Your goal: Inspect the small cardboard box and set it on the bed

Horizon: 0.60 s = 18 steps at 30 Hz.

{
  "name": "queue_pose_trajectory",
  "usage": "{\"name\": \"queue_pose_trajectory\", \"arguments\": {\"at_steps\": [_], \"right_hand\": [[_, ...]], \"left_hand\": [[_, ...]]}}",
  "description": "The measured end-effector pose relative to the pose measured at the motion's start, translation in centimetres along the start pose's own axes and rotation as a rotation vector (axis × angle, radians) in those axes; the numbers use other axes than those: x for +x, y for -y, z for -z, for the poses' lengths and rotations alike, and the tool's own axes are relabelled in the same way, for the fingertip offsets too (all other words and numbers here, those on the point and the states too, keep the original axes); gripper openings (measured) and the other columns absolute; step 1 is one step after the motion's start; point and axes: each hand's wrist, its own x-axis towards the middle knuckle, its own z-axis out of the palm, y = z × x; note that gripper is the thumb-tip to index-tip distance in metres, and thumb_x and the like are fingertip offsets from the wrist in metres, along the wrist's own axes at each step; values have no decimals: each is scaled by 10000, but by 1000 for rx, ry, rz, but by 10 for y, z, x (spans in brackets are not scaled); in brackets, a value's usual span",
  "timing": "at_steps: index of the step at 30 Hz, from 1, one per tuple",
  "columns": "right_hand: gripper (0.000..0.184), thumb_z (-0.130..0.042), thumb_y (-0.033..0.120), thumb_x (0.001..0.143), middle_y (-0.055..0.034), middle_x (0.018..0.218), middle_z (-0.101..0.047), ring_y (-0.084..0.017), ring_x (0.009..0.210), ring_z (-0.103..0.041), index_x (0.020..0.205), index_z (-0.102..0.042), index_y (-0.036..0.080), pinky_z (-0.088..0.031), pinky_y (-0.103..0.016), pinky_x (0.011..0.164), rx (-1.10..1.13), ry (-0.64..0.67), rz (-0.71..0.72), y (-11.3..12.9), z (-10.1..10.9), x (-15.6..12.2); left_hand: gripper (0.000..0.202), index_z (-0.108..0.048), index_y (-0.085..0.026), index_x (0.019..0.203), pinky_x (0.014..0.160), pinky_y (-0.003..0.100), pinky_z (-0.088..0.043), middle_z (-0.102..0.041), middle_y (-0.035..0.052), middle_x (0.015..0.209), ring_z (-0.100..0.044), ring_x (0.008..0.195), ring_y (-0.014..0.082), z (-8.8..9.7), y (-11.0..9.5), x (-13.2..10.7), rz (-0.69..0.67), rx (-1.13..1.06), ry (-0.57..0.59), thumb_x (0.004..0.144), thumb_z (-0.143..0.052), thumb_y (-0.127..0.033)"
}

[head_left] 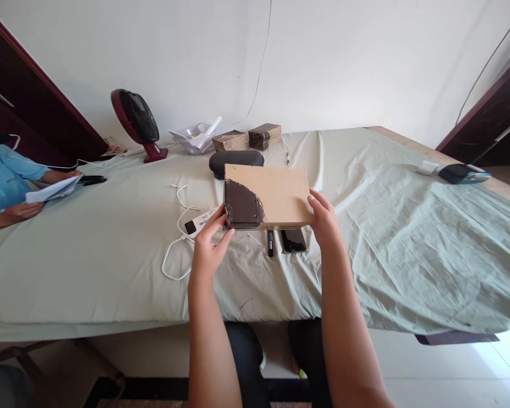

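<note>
Between my two hands is a brown cardboard box, its left part coloured over in black. My left hand grips the box's left end, fingers at its side and thumb near the lower corner. On the opposite end, my right hand is closed around the right edge. The box appears raised above the table. Below it lie a black marker and a dark smartphone, both partly hidden by the box. A white power strip with a white cable is just beyond my left hand.
A black oval case and two small cardboard boxes stand behind, near a plastic basket and a red fan. At left, a person in blue holds papers. A dark object lies far right on the wrinkled tablecloth.
</note>
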Motion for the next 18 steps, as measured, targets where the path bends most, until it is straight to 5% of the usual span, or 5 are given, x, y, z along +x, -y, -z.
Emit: {"name": "queue_pose_trajectory", "arguments": {"at_steps": [7,10,13,18], "right_hand": [[797,-662,843,814,-48,1527,-658,-343,1304,-659,1450,-663,364,-585,-392,860,69,0,-85,-5,-4,2],[774,-682,810,798,-46,1484,-683,-327,1303,-642,1420,-691,349,-583,-360,825,71,13,-102,-7,-4,5],[707,-740,706,771,-23,1440,-698,-308,1263,-643,1390,-715,366,-565,-326,764,18,-9,-112,-8,-2,7],[654,-714,665,804,4,1526,-658,-335,1414,-568,1409,-710,417,-595,-413,916,-58,-72,-8,1,-1,0]], "left_hand": [[199,-755,-226,1139,1261,492,-473,-661,140,1512,-615,1462,288,-8,16,0,-96,-50,-192,958,-674,-218],[132,-768,-209,1024,1121,452,-562,-707,131,1295,-683,1283,273,-9,25,-1,-91,73,-299,912,-706,-238],[169,-789,-204,1034,990,400,-608,-728,116,1177,-714,1160,249,-6,29,-2,-29,59,-262,927,-676,-270],[303,-829,-199,1076,1097,437,-588,-771,123,1300,-708,1282,288,-11,33,-8,205,-124,-177,922,-601,-325]]}}
